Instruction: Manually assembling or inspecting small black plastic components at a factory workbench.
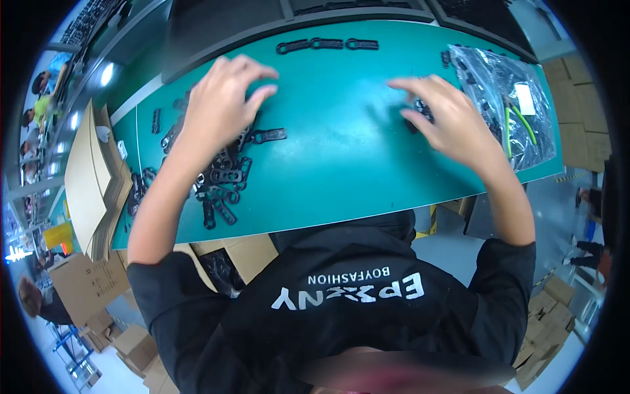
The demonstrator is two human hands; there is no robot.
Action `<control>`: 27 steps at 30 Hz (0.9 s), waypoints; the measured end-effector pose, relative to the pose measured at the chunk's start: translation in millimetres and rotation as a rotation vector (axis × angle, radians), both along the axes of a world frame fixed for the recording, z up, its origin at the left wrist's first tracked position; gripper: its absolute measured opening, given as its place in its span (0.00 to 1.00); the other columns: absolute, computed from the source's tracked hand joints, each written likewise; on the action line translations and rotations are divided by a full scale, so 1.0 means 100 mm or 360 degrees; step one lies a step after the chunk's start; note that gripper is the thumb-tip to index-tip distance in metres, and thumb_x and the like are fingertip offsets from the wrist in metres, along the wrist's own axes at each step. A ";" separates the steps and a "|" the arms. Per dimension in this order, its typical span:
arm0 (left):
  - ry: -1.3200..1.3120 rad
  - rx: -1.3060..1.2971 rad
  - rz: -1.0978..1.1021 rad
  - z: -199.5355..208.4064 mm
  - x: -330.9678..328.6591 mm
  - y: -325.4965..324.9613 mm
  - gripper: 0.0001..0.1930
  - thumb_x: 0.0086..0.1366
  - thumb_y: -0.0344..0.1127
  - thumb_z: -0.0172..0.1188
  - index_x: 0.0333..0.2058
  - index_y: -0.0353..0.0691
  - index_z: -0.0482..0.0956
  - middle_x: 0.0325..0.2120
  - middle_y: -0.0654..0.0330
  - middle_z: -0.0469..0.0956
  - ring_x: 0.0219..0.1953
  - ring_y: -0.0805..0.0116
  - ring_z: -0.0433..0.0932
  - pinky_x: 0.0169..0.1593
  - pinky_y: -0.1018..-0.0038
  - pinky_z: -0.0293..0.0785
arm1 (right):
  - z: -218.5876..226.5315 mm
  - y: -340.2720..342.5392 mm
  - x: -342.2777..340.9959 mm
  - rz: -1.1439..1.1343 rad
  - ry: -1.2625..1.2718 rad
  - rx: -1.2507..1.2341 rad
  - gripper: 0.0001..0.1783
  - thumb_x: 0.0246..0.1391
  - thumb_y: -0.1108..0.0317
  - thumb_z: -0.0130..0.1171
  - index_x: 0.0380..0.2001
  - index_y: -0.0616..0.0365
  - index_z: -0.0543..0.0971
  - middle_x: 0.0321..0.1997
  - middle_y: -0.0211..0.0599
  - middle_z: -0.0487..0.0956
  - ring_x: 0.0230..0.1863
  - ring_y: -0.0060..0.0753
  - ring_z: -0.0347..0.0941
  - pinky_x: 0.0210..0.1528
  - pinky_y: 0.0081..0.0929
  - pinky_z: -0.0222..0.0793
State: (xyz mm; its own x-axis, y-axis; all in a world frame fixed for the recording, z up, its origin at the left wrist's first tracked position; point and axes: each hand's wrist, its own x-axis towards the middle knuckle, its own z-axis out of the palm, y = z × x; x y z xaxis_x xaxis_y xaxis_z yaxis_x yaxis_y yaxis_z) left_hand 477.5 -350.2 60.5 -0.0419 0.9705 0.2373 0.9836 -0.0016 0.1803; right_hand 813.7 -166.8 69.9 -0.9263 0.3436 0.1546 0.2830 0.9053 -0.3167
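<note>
My left hand [226, 95] hovers above the left side of the green table, thumb and index finger apart, nothing visible between them. Beneath and around that wrist lies a loose pile of black link-shaped parts with ring ends [226, 175]. One black part [269, 135] sticks out at the pile's right edge. My right hand [453, 121] is over the right half, its thumb and forefinger spread. Small dark parts [422, 110] show in the gap between them; whether they touch the hand or lie on the table, I cannot tell. Three black parts [327, 44] form a row at the far edge.
At the right lies a clear plastic bag [531, 141] of dark parts, with green-handled pliers [523, 123] on it. Cardboard sheets [88, 177] stand at the table's left end. A dark frame [230, 29] borders the far side of the green tabletop [328, 177]. Cardboard boxes surround the floor.
</note>
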 end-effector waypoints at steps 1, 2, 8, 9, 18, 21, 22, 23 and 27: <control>-0.0003 -0.0024 0.0001 0.00 0.05 -0.19 0.13 0.69 0.43 0.72 0.50 0.52 0.90 0.49 0.61 0.83 0.53 0.53 0.80 0.54 0.57 0.82 | -0.03 -0.09 0.06 0.0001 -0.0003 -0.0024 0.28 0.63 0.74 0.70 0.66 0.50 0.80 0.54 0.42 0.85 0.53 0.48 0.82 0.58 0.44 0.78; 0.0018 -0.0091 -0.0037 -0.01 0.13 -0.35 0.12 0.67 0.42 0.73 0.48 0.50 0.91 0.48 0.63 0.83 0.51 0.54 0.79 0.53 0.58 0.81 | -0.04 -0.19 0.16 -0.0131 0.0032 -0.0053 0.29 0.61 0.74 0.71 0.66 0.50 0.81 0.53 0.41 0.85 0.51 0.47 0.81 0.55 0.43 0.79; 0.0097 -0.0031 -0.0059 -0.10 0.34 -0.54 0.12 0.63 0.39 0.76 0.44 0.46 0.91 0.45 0.66 0.84 0.49 0.55 0.78 0.52 0.60 0.77 | -0.27 -0.52 0.21 -0.0634 0.0334 -0.0192 0.32 0.55 0.75 0.75 0.64 0.50 0.82 0.48 0.37 0.85 0.43 0.42 0.79 0.48 0.37 0.78; 0.0078 0.0007 -0.0077 -0.10 0.42 -0.53 0.12 0.63 0.39 0.77 0.44 0.46 0.91 0.45 0.66 0.84 0.49 0.55 0.78 0.51 0.60 0.77 | -0.29 -0.54 0.19 -0.0658 0.0311 -0.0182 0.32 0.55 0.75 0.75 0.64 0.50 0.82 0.48 0.37 0.85 0.43 0.42 0.79 0.48 0.37 0.78; 0.0049 0.0217 -0.0032 -0.17 0.30 -0.35 0.11 0.68 0.40 0.72 0.46 0.47 0.91 0.45 0.61 0.87 0.48 0.54 0.80 0.53 0.59 0.79 | -0.40 -0.43 -0.07 -0.0572 0.0477 0.0102 0.28 0.59 0.73 0.74 0.63 0.49 0.83 0.46 0.36 0.85 0.47 0.40 0.79 0.51 0.39 0.78; 0.0116 0.0225 0.0063 -0.19 -0.34 0.05 0.16 0.71 0.42 0.71 0.54 0.46 0.90 0.49 0.55 0.88 0.55 0.50 0.83 0.60 0.56 0.80 | -0.32 -0.10 -0.46 -0.0232 0.0615 0.0453 0.24 0.62 0.69 0.71 0.61 0.50 0.84 0.47 0.38 0.85 0.51 0.42 0.80 0.55 0.42 0.77; 0.0162 0.0173 0.0146 -0.23 -0.47 0.20 0.18 0.70 0.43 0.71 0.56 0.46 0.89 0.51 0.53 0.88 0.58 0.48 0.82 0.62 0.56 0.79 | -0.31 0.08 -0.63 -0.0186 0.0626 0.0501 0.21 0.63 0.68 0.71 0.60 0.51 0.85 0.47 0.40 0.85 0.53 0.45 0.80 0.57 0.43 0.76; 0.0168 0.0182 0.0142 -0.28 -0.57 0.32 0.18 0.70 0.43 0.71 0.56 0.46 0.89 0.51 0.53 0.88 0.58 0.48 0.82 0.62 0.56 0.79 | -0.28 0.22 -0.78 -0.0217 0.0425 0.0428 0.27 0.60 0.67 0.73 0.63 0.53 0.83 0.50 0.44 0.85 0.55 0.48 0.80 0.60 0.43 0.76; -0.0049 -0.0117 0.0180 -0.50 -0.74 0.69 0.21 0.72 0.46 0.70 0.60 0.49 0.87 0.51 0.54 0.87 0.57 0.51 0.83 0.61 0.56 0.81 | -0.47 0.66 -1.17 -0.0281 -0.0029 0.0039 0.31 0.58 0.60 0.76 0.64 0.54 0.82 0.55 0.48 0.83 0.61 0.54 0.75 0.67 0.46 0.72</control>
State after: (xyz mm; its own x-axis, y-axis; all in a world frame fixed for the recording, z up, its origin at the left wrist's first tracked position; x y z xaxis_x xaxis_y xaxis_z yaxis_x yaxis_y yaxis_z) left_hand 403.0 -281.4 10.4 -0.1584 0.9738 0.1629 0.9708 0.1235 0.2059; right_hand 696.7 -100.8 23.1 -0.8545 0.4977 0.1486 0.4439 0.8484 -0.2884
